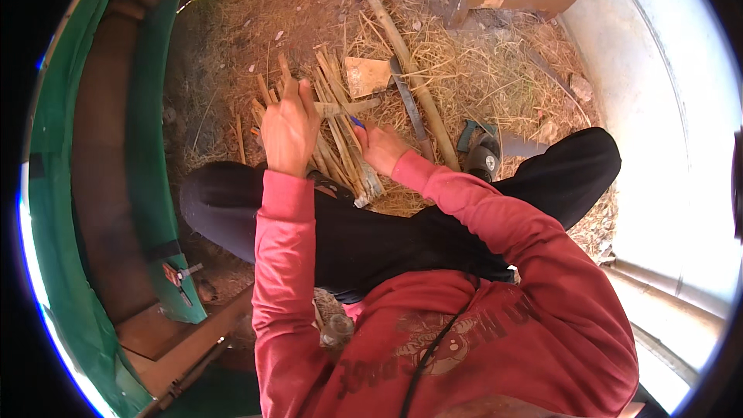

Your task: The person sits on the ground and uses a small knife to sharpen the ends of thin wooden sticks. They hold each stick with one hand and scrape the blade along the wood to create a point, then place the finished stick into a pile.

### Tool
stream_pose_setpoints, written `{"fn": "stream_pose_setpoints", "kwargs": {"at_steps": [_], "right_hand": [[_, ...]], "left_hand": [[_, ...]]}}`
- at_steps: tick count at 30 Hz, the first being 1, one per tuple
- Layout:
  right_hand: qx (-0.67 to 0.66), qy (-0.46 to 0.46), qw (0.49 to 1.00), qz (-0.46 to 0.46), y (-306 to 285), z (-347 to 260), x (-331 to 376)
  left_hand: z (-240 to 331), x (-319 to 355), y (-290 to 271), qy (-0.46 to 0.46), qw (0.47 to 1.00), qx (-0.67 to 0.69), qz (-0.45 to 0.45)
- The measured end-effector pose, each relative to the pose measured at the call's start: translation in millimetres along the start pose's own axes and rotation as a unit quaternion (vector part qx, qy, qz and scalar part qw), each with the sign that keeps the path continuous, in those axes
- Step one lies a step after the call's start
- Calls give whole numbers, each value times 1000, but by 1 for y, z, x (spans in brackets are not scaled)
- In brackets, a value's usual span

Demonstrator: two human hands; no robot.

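A bundle of split wooden strips [334,135] lies on the ground between my crossed legs. My left hand [289,133] is closed over the left part of the bundle. A short flat wooden strip [362,106] runs crosswise from its fingers toward the right. Beside it my right hand [381,149] is closed on a slim blue object [356,121] that looks like a pen; most of it is hidden by the fingers. The blue tip points at the strips.
A long wooden pole [398,45] and a dark long blade [410,107] lie right of the bundle, near a square board [368,77]. A green-handled tool [470,135] sits by my shoe [483,158]. Green sheeting [147,147] stands left, a pale wall [650,108] right.
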State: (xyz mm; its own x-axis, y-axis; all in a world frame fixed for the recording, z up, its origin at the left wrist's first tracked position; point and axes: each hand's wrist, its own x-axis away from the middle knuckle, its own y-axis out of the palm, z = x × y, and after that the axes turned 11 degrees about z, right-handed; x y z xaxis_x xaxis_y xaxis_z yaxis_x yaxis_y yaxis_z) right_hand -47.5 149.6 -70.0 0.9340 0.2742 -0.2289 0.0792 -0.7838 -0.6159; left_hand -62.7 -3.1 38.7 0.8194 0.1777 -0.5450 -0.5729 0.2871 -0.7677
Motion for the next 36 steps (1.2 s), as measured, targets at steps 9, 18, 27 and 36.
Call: {"fn": "stream_pose_setpoints", "kwargs": {"at_steps": [9, 18, 27, 36], "right_hand": [[40, 55, 992, -106, 25, 46, 3], [-46, 103, 993, -26, 22, 20, 10], [-14, 63, 998, -5, 26, 24, -3], [25, 65, 997, -30, 26, 20, -7]], "left_hand": [[-6, 11, 4, 34, 998, 26, -37], [-21, 18, 2, 46, 998, 33, -24], [-27, 18, 5, 24, 999, 41, -16], [-27, 20, 1, 38, 999, 18, 10]]}}
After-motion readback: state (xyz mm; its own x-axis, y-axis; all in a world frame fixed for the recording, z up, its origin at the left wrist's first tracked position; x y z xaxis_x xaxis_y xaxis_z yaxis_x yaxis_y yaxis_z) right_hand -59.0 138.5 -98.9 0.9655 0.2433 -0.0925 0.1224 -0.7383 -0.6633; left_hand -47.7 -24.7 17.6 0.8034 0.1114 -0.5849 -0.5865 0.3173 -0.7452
